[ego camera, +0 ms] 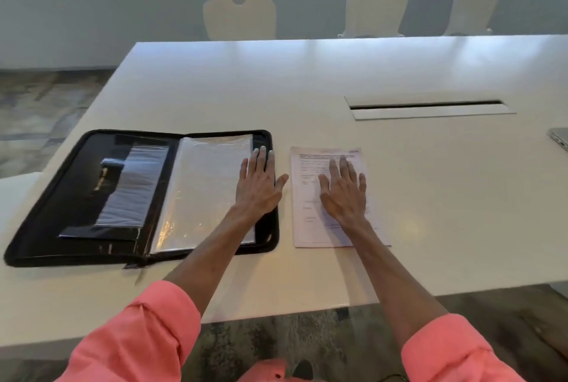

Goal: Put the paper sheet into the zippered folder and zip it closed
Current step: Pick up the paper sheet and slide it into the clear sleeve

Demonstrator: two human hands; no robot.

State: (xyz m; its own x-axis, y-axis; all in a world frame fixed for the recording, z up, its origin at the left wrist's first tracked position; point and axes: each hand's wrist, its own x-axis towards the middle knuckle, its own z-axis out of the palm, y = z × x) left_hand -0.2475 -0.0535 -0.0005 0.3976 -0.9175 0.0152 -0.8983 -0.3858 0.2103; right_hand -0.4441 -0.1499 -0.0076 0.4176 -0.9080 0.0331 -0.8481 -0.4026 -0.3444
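A black zippered folder (76, 197) lies open and flat on the white table (276, 89), with clear plastic sleeves (203, 191) on its right half and pockets on its left half. My left hand (258, 185) rests flat with straight fingers on the folder's right edge. To the right of the folder lies a printed paper sheet (307, 221). My right hand (344, 194) presses flat on the middle of that sheet, fingers spread. The zipper pull hangs at the folder's near edge (135, 264).
A cable slot (430, 106) is set into the table at the back right. The corner of a grey laptop (559, 138) shows at the right edge. Three cream chairs (239, 17) stand behind the table. The table's near edge runs below my forearms.
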